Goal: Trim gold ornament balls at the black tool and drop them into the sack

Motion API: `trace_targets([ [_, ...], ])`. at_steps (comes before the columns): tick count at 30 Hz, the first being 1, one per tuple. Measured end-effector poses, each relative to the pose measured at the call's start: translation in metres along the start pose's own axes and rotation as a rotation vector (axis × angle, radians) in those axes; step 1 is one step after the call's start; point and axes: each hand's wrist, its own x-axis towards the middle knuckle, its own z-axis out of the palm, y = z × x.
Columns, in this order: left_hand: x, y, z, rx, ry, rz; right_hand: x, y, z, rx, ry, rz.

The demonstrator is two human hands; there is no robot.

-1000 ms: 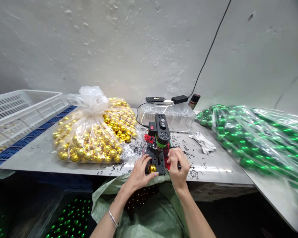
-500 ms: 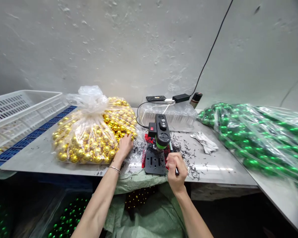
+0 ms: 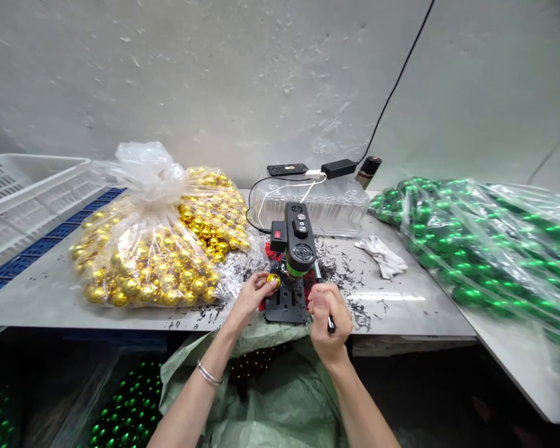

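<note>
A gold ball [image 3: 273, 280] is pinched in the fingertips of my left hand [image 3: 252, 298], just left of the black machine's head. My right hand [image 3: 330, 316] is wrapped round the black-ended lever [image 3: 331, 324] at the machine's right side. The black machine [image 3: 300, 239] stands over a slotted black base plate [image 3: 286, 306], with red material beside it. Clear bags of gold balls [image 3: 152, 267] lie to the left. Below the table edge hangs an open green sack [image 3: 284, 398] with dark, shiny balls inside.
Clear plastic trays [image 3: 336, 208] sit behind the machine. White gloves [image 3: 382, 256] and black scraps lie to its right. Bags of green balls [image 3: 485, 249] fill the far right. A white basket [image 3: 37, 186] stands at the left. A black cable hangs down the wall.
My left hand has moved right from the gold bag to the machine and now holds one gold ball. My right hand stays on the lever. The view has shifted slightly.
</note>
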Motion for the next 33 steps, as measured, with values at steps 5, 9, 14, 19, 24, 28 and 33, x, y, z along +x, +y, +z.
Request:
trace_targets([
  [5, -0.003, -0.010, 0.009, 0.452, -0.064, 0.254, 0.011, -0.007, -0.004, -0.015, -0.021, 0.031],
  [9, -0.007, -0.008, 0.010, 0.741, -0.086, 0.370, 0.013, -0.008, -0.005, -0.033, -0.024, 0.020],
  [14, -0.006, -0.020, 0.012, 0.908, -0.033, 0.569, 0.007, -0.005, -0.005, -0.042, -0.043, -0.027],
  [19, -0.004, -0.037, 0.012, 0.948, 0.030, 0.666, -0.013, 0.009, -0.003, -0.039, -0.073, -0.060],
  [24, -0.002, -0.041, 0.009, 0.941, 0.026, 0.683, -0.033, 0.031, 0.006, -0.095, -0.022, -0.199],
  [28, -0.002, -0.039, 0.010, 0.926, 0.019, 0.653, -0.041, 0.040, 0.012, -0.088, 0.036, -0.190],
  [33, -0.005, -0.035, 0.011, 0.910, 0.002, 0.600, -0.044, 0.044, 0.011, -0.127, -0.040, -0.241],
])
